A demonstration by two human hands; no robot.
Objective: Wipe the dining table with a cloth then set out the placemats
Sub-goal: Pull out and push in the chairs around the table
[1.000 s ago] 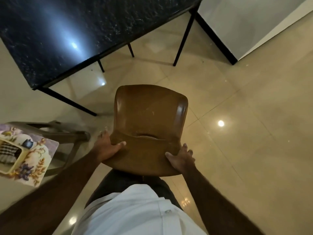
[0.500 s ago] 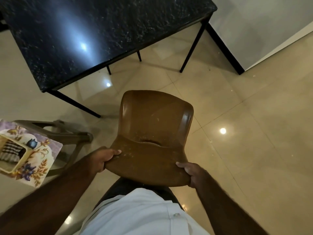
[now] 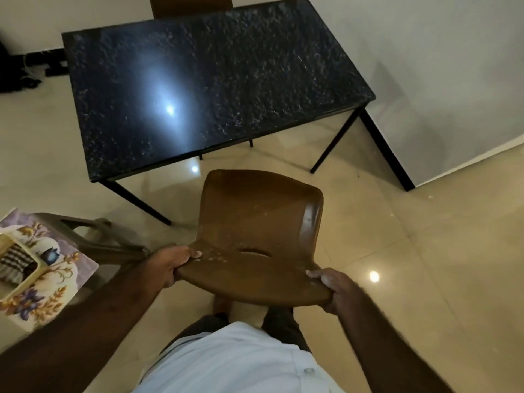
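A black speckled dining table (image 3: pixel 226 80) on thin black legs stands ahead of me, its top bare. Between me and it is a brown plastic chair (image 3: pixel 261 219). My left hand (image 3: pixel 170 265) grips the left side of the chair's backrest, fingers curled under the edge. My right hand (image 3: pixel 331 287) grips the right side of the same backrest. A floral placemat (image 3: pixel 42 282) lies on a stool at the left, with a striped cloth (image 3: pixel 14 265) in a shallow tray on it.
A grey-brown stool (image 3: pixel 93 236) stands at the left under the placemat. Another brown chair (image 3: pixel 190 4) is behind the table's far edge. A white wall with a black skirting (image 3: pixel 388 154) runs along the right. Dark items and cables (image 3: pixel 17 69) lie at far left.
The chair has come back from the table toward me, both hands sliding to the backrest's top edge. My view has risen, so the whole tabletop shows now.
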